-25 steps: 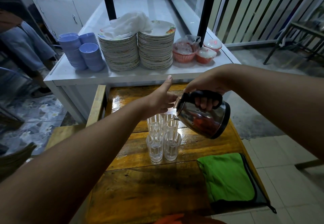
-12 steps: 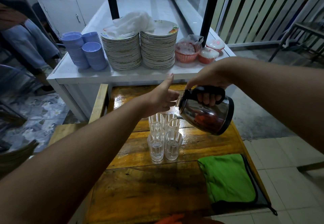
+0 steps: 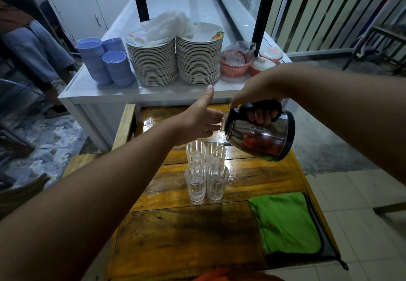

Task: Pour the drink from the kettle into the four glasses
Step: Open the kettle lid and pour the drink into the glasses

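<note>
At 5 o'clock, nearest the camera, a green cloth [image 3: 285, 223] is lying on a dark zipped pouch [image 3: 327, 252] at the right edge of the wooden table [image 3: 175, 241]. Toward the middle of the tabletop, four clear glasses are being kept in a tight square, touching one another: the near-left glass [image 3: 196, 184] and the near-right glass [image 3: 217, 181] are each showing clear liquid in the lower part, and behind them, at 12 o'clock from these, the far-left glass [image 3: 195, 152] and the far-right glass [image 3: 216, 152] are standing upright. The steel kettle [image 3: 261, 136] is being held tilted at 2 o'clock from the glasses, its spout lowered over the rim of the far-right glass, where a thin stream is being poured. The black handle is being clamped by the right hand [image 3: 259, 96], whose fingers are being wrapped through the loop. The left hand [image 3: 201, 120] is being held spread at 11 o'clock from the kettle, thumb raised, fingertips being pressed at the lid end of the kettle; nothing is being gripped by it. Farther off, at 12 o'clock, a white counter [image 3: 105, 92] is carrying stacked blue bowls [image 3: 105, 63], two tall plate stacks [image 3: 175, 60] with a white cloth [image 3: 164, 26] draped on top, and a red basket [image 3: 235, 63]
</note>
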Demonstrator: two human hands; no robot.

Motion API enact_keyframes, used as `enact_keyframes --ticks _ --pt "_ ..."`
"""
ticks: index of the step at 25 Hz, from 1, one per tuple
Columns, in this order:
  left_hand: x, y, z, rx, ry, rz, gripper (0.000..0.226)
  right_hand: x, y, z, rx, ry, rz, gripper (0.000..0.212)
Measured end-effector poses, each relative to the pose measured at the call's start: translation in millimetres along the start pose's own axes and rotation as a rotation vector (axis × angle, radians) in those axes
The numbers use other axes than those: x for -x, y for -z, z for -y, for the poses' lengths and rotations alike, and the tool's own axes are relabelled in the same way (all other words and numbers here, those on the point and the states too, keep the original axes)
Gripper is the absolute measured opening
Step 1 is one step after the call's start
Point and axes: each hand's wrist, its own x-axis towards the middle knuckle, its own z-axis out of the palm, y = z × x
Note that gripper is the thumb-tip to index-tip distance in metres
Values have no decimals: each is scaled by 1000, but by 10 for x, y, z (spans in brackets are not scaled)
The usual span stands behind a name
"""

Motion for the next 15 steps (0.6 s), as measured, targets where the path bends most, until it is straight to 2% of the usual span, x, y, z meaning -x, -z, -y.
enact_keyframes --ticks 5,11,15 --pt "10 1 -13 25 8 -17 106 0 -29 35 104 49 -180 61" --pt "12 0 -6 54 11 -22 106 19 -22 24 141 80 -262 58" --pt "15 0 -4 40 10 -29 104 -1 -8 -4 129 99 -245 58"
